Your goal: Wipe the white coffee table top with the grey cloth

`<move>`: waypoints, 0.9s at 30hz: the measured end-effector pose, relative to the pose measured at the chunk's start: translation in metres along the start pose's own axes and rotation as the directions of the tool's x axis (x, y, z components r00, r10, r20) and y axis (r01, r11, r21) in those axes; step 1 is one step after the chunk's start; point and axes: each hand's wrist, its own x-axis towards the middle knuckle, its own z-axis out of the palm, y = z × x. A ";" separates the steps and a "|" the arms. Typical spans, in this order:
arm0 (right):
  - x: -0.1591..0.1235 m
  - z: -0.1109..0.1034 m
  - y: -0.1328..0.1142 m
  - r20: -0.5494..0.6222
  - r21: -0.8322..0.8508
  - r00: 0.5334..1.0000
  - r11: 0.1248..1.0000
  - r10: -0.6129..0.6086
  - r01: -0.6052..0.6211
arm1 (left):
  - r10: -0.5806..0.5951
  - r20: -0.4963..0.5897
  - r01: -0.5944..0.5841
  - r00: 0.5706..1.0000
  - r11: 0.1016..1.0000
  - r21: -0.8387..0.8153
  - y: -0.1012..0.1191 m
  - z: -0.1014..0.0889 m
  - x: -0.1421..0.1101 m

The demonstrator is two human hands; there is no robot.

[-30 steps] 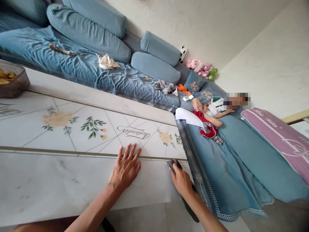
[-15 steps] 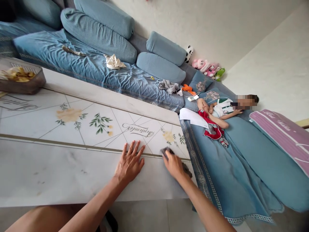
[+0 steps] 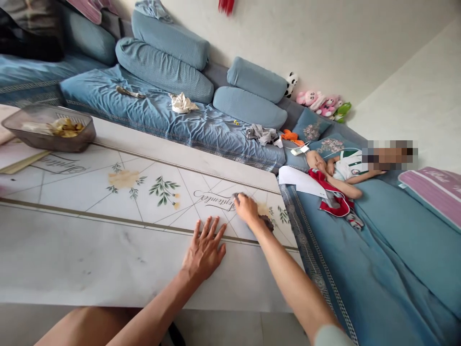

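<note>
My left hand (image 3: pixel 205 247) lies flat on the white marble-look table (image 3: pixel 90 250), fingers spread, holding nothing. My right hand (image 3: pixel 247 209) is stretched farther out over the flower-printed part of the table and presses a dark grey cloth (image 3: pixel 267 222) against the top; the cloth shows at the fingertips and under the wrist.
A clear tray of yellowish scraps (image 3: pixel 50 129) stands at the table's far left. A blue sofa (image 3: pixel 162 110) with cushions wraps round the table's far and right sides. A person (image 3: pixel 342 170) lies on it at the right, by plush toys (image 3: pixel 320 102) and a purple pillow (image 3: pixel 432 190).
My right hand has slid the cloth away from the table's near right corner, up and leftward onto the flower print. My left hand has stayed flat. The view has shifted left.
</note>
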 end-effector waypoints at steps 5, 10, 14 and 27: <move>-0.086 0.040 0.007 0.080 0.003 0.990 0.993 -0.118 0.118 | -0.002 -0.012 0.002 1.000 1.000 -0.027 0.001 0.000 0.000; 0.019 0.002 0.013 0.014 -0.039 0.998 0.998 0.057 -0.056 | -0.012 -0.007 0.011 1.000 1.000 -0.014 0.002 0.001 0.001; 0.087 -0.020 -0.053 -0.034 0.019 0.999 1.000 -0.018 0.018 | -0.004 0.004 0.004 1.000 1.000 0.000 0.001 0.002 0.001; 0.074 -0.019 0.011 -0.002 -0.066 0.989 0.987 0.149 -0.149 | -0.012 -0.002 0.012 1.000 0.999 -0.049 0.002 -0.001 0.000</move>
